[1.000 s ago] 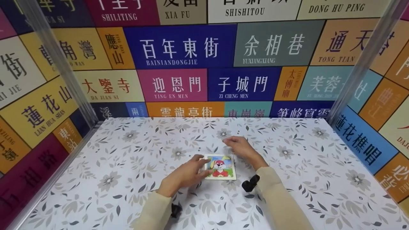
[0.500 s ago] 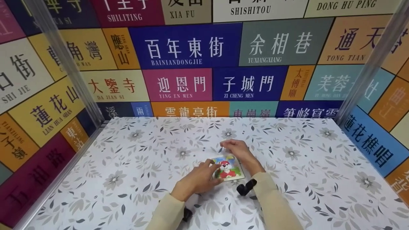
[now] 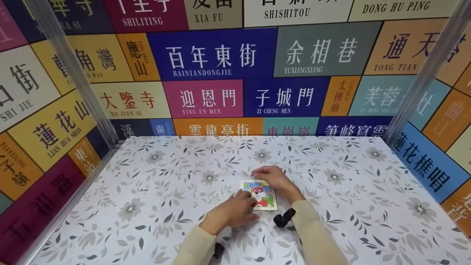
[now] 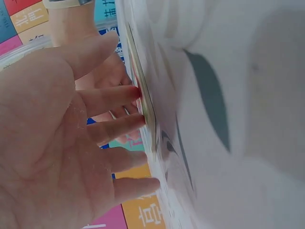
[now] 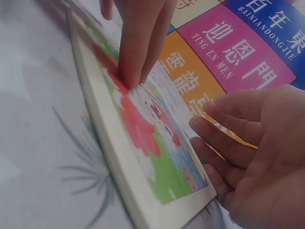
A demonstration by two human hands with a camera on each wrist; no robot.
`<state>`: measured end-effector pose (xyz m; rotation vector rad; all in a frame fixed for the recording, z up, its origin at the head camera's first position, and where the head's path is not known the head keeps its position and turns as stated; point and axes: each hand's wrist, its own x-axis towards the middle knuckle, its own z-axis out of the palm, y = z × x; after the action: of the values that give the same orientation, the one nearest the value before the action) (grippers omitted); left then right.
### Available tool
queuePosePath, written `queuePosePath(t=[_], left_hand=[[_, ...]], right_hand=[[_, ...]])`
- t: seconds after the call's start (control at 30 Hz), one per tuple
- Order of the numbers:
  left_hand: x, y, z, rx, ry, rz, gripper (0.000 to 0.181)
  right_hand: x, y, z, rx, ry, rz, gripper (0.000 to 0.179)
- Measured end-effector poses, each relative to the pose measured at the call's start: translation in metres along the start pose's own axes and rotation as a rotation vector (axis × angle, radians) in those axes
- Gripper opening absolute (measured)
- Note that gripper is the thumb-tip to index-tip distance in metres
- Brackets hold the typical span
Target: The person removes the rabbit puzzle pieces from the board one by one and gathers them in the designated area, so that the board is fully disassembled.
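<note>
A small square picture board (image 3: 264, 197), a cartoon animal in red and white on it, lies flat on the table with a pale rim. My left hand (image 3: 235, 209) reaches over its left side. In the left wrist view, index and middle fingertips of the left hand (image 4: 57, 124) touch the board (image 4: 145, 95). The right wrist view shows these fingers (image 5: 138, 43) pressing on the picture. My right hand (image 3: 276, 178) rests by the far right corner, its fingers (image 5: 228, 148) loosely bent beside the board's edge, holding nothing.
A white tablecloth (image 3: 165, 176) with grey leaves and flowers covers the table. Walls of coloured sign panels (image 3: 213, 55) stand behind and at both sides. Clear upright posts (image 3: 414, 84) are at the back corners. Black cameras (image 3: 284, 218) sit on the wrists.
The board turned and shifted right under my left hand, then turned back nearly square. My left hand moved right and further onto the picture. My right hand came down closer to the board.
</note>
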<state>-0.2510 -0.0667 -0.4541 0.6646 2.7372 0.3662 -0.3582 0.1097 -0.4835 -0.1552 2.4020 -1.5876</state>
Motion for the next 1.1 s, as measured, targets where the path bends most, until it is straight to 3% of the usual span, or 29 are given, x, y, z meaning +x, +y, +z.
queuePosePath(t=[0.13,0.3,0.47,0.73,1.1], left_hand=[[0.001,0.002,0.002,-0.035,0.006,-0.011,0.058],[0.002,0.006,0.005,-0.066,-0.042,-0.074,0.069],[0.002,0.014,0.008,-0.047,-0.058,-0.103,0.078],[0.004,0.020,0.004,0.004,-0.069,-0.099,0.075],[0.011,0.011,0.003,-0.062,-0.136,-0.071,0.071]], right_hand=[[0.000,0.002,0.002,-0.107,-0.004,-0.063,0.022],[0.000,0.005,0.007,-0.206,-0.027,-0.127,0.024],[0.001,0.004,0.009,-0.245,-0.041,-0.166,0.028],[0.003,0.003,0.004,-0.262,-0.019,-0.159,0.024],[0.006,0.007,-0.002,-0.275,-0.040,-0.195,0.013]])
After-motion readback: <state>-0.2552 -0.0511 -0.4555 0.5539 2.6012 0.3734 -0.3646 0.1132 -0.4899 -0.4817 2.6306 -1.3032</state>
